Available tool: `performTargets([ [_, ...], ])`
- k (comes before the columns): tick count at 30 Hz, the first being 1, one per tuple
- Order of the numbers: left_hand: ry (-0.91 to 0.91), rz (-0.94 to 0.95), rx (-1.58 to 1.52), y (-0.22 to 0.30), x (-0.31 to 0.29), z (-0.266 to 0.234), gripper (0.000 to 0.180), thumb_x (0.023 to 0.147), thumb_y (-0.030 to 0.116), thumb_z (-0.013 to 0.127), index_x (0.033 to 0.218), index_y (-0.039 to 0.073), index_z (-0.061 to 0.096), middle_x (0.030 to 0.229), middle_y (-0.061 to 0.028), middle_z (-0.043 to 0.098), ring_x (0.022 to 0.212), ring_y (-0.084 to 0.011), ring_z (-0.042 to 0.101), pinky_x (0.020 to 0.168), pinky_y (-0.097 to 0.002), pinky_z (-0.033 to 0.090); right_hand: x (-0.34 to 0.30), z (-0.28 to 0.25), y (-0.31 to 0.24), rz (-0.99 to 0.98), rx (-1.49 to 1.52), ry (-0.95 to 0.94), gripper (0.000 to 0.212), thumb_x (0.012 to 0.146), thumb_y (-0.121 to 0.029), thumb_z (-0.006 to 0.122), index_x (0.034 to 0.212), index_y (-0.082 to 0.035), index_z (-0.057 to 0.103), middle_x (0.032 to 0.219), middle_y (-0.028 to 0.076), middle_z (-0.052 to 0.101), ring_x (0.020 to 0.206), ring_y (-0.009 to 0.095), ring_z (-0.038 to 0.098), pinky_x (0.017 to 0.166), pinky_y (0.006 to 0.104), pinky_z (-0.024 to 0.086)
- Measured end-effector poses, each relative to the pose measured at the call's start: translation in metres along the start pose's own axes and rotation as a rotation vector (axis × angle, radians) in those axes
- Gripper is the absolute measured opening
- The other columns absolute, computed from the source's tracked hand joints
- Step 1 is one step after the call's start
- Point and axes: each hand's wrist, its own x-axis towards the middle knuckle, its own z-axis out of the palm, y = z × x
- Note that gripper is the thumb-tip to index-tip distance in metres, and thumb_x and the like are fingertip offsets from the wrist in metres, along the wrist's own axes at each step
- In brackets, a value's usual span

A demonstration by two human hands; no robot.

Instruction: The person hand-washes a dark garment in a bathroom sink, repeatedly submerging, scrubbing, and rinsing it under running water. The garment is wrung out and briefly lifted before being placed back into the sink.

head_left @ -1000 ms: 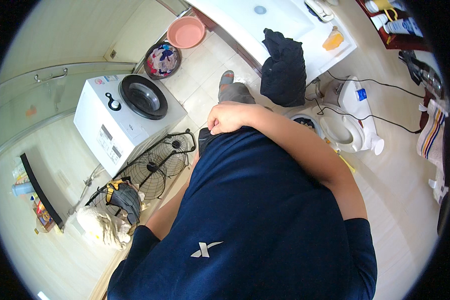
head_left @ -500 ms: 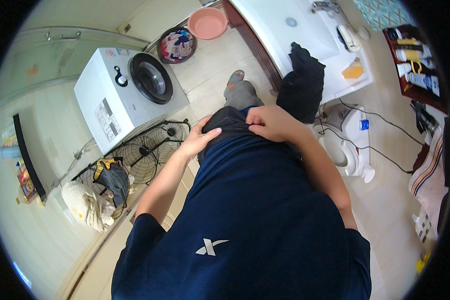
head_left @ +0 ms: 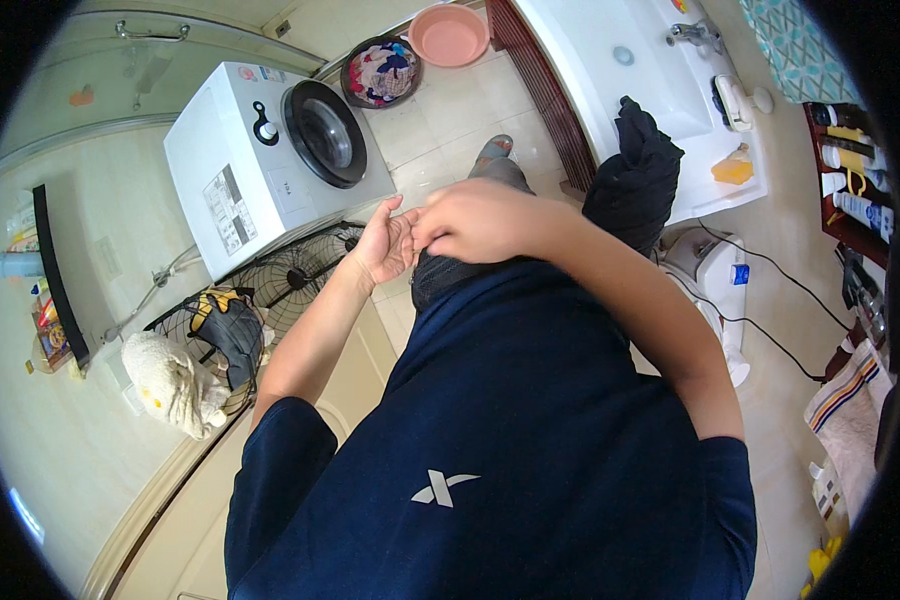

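Both my hands meet in front of my waist, just over the dark waistband of my grey trousers [head_left: 445, 277]. My left hand [head_left: 382, 245] is turned palm up, its thumb stretched out and its fingers loosely bent and apart. Against its fingertips lies my right hand [head_left: 470, 222], slightly blurred, its fingers curled in. Whatever the right fingers hold, if anything, is hidden. To the right, black clothing [head_left: 635, 185] hangs over the front edge of the white sink [head_left: 690, 172], apart from both hands.
A white washing machine [head_left: 255, 190] with a round door stands left, beside a wire fan guard [head_left: 305, 272]. At the back are a basket of colourful cloth [head_left: 382, 72] and a pink basin [head_left: 448, 36]. Near the toilet on the right, cables [head_left: 760, 325] cross the floor.
My right hand has left the waistband and moved left to meet the left hand. My left hand has lifted off the waistband and turned palm up. The whole view has shifted a little.
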Motion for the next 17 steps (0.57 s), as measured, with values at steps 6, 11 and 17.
performTargets([
  [6, -0.074, -0.134, -0.157, -0.001, 0.002, -0.011, 0.056, 0.103, 0.042, 0.042, 0.138, 0.002, 0.061, 0.133, -0.0205, 0.069, 0.117, -0.0343, 0.069, 0.104, -0.0475, 0.053, 0.076, 0.061, -0.023, 0.188, -0.321, -0.465, 0.019, 0.085, -0.017, 0.073, 0.1, -0.009, 0.082, 0.102, 0.014, 0.079, 0.102, 0.034, 0.074, 0.089, 0.0458, 0.057],
  [11, 0.158, -0.104, -0.06, -0.02, 0.005, -0.039, 0.048, 0.105, 0.048, 0.047, 0.123, 0.008, 0.068, 0.113, -0.0116, 0.077, 0.098, -0.0279, 0.074, 0.082, -0.0423, 0.06, 0.072, 0.058, -0.008, 0.23, -0.366, -0.448, 0.025, 0.083, -0.018, 0.077, 0.103, -0.005, 0.083, 0.111, 0.016, 0.079, 0.111, 0.031, 0.075, 0.094, 0.0449, 0.058],
  [17, 0.235, -0.028, -0.065, -0.048, -0.003, -0.052, 0.045, 0.106, 0.046, 0.057, 0.131, 0.011, 0.068, 0.12, -0.0057, 0.078, 0.109, -0.0214, 0.074, 0.095, -0.04, 0.058, 0.079, 0.064, -0.007, 0.278, -0.399, -0.478, 0.035, 0.081, -0.027, 0.084, 0.109, -0.007, 0.083, 0.121, 0.016, 0.078, 0.115, 0.035, 0.073, 0.099, 0.0453, 0.057],
])
